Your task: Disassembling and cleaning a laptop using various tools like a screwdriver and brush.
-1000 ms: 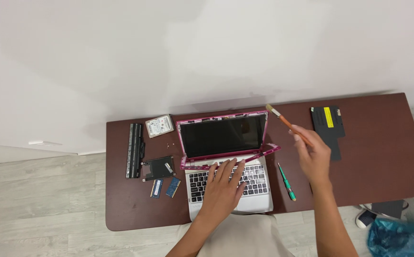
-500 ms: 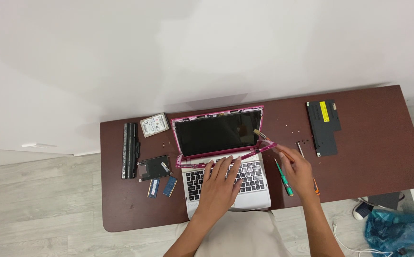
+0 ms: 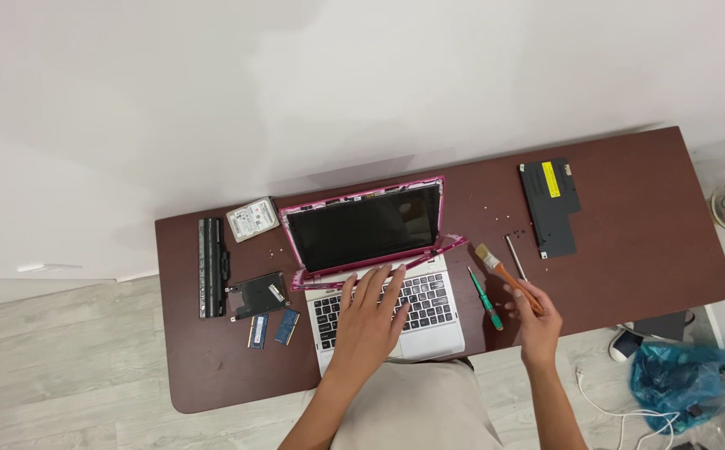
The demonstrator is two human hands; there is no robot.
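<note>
While watching from the head camera, start with the left hand: laid flat and open on the keyboard of the pink-framed laptop, fingers spread toward 12 o'clock, gripping nothing. No shift there over the last second, same spot, same press.

Now to the right hand, and here comes the change. A second ago, up high at 1 o'clock of the screen with the brush lifted; half a second ago, down by the right hinge. Now pulled back toward the near edge of the desk, at 3 o'clock of the keyboard. Fingers closed round the orange handle, bristles aimed at 11 o'clock and clear of the laptop, low over bare wood. Touching the wood or just above it? Cannot tell.

Lies between two tools: green screwdriver just beside at 9 o'clock of the brush, thin metal rod at 1 o'clock. Judging from that, brush off the machine for the moment, yet not put down.

Elsewhere on the desk: black cover panel at 2 o'clock of the laptop, loose screws near it. Out at 9 o'clock, hard drive, long black battery, drive caddy, two memory sticks.
</note>
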